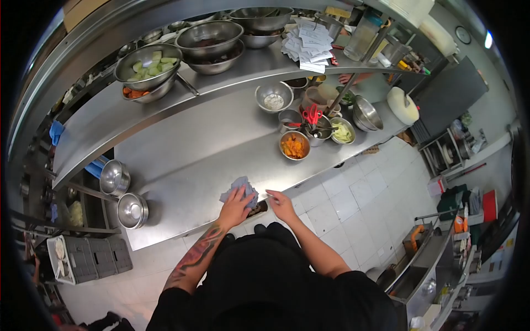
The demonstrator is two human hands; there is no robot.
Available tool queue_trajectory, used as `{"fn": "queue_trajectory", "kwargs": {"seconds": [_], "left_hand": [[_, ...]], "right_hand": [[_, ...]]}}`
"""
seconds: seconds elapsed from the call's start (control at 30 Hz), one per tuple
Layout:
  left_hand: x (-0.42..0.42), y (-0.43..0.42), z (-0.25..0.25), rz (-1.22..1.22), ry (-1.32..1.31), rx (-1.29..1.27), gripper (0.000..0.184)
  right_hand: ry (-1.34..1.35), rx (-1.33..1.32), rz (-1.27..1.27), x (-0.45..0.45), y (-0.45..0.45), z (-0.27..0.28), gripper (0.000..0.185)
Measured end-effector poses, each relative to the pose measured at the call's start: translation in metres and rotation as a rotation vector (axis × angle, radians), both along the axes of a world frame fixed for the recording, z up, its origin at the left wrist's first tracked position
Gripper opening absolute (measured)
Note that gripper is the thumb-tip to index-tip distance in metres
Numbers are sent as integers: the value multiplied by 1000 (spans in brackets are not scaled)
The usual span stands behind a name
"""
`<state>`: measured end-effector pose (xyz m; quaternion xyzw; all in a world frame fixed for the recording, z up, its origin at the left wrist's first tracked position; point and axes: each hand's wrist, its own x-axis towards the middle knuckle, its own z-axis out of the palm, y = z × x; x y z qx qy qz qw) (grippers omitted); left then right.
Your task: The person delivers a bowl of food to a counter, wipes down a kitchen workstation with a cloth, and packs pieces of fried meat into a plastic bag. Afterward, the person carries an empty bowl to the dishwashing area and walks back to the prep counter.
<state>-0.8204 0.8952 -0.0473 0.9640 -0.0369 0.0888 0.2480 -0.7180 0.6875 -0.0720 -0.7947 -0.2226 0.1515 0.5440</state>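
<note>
My left hand point(235, 208) presses a crumpled grey cloth point(240, 187) onto the steel counter point(193, 182) close to its front edge. Its fingers rest over the bunched fabric. Just to the right, my right hand point(282, 206) is at the counter's edge, apart from the cloth. One finger reaches out leftward and the others look loosely bent, with nothing visible in them. Beyond the hands stands a steel bowl of orange chopped food point(294, 145).
Scissors with red handles point(312, 114) and a bowl of pale green strips point(343, 131) stand at the right. Steel bowls point(132, 211) sit at the left end. Overhead, a shelf point(243, 69) carries stacked bowls and paper slips point(309, 44). A grey crate point(96, 257) stands lower left.
</note>
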Motion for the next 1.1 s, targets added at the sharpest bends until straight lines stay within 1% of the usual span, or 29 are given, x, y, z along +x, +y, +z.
{"fn": "queue_trajectory", "kwargs": {"seconds": [0.03,0.1,0.17,0.23,0.3,0.37,0.4,0.43,0.5,0.57,0.6,0.67,0.7,0.77,0.8,0.83,0.87,0.9,0.93,0.97,1.03,1.07,1.1], "left_hand": [[2,0,0,-18,-14,-11,50],[7,3,2,-61,6,108,50],[11,8,4,-83,-3,95,47],[16,13,-7,-118,3,73,44],[32,35,-34,-103,-153,-24,38],[39,66,-22,-33,-128,-2,40],[45,85,-25,42,-130,78,42],[51,108,-28,126,-133,161,44],[55,158,-27,224,-92,232,49],[54,188,-4,355,142,307,53],[55,200,-4,338,131,320,53],[51,217,-9,455,261,346,53],[48,221,-14,448,247,352,53],[34,222,-26,477,307,425,50],[21,215,-22,488,294,427,50],[6,203,-16,478,294,388,48],[-11,193,-14,467,296,350,47],[-32,187,-22,456,196,349,45],[-50,181,-30,442,97,347,44],[-68,176,-23,448,91,348,44],[-101,174,5,378,368,221,45],[-101,188,0,384,369,224,45],[-98,208,-6,552,442,-43,49]], "right_hand": [[-29,-60,-74,-8,-18,0,30],[44,-82,-211,-27,-56,-23,27],[55,-236,-283,-61,-99,-30,25],[-32,-370,-391,-105,-159,-83,25],[-29,-651,-449,-168,-218,-115,28],[-77,-904,-500,-249,-273,-157,31],[471,-860,-592,-281,-275,-133,32],[701,-838,-611,-314,-283,-124,32],[1109,-926,-555,-368,-293,-131,32],[1278,-995,-554,-419,-299,-147,33],[1286,-972,-562,-429,-294,-146,33],[1283,-847,-557,-446,-291,-135,36],[1279,-830,-563,-446,-289,-134,36],[1225,-654,-634,-432,-283,-136,37],[1174,-636,-645,-416,-277,-120,36],[1162,-631,-637,-403,-282,-127,36],[1002,-636,-571,-390,-291,-138,35],[843,-637,-505,-376,-300,-148,34],[805,-600,-498,-360,-307,-150,35],[767,-564,-492,-342,-317,-152,37],[601,-593,-460,-309,-340,-161,36],[505,-602,-446,-293,-353,-170,35],[412,-608,-434,-283,-366,-179,35]]}}
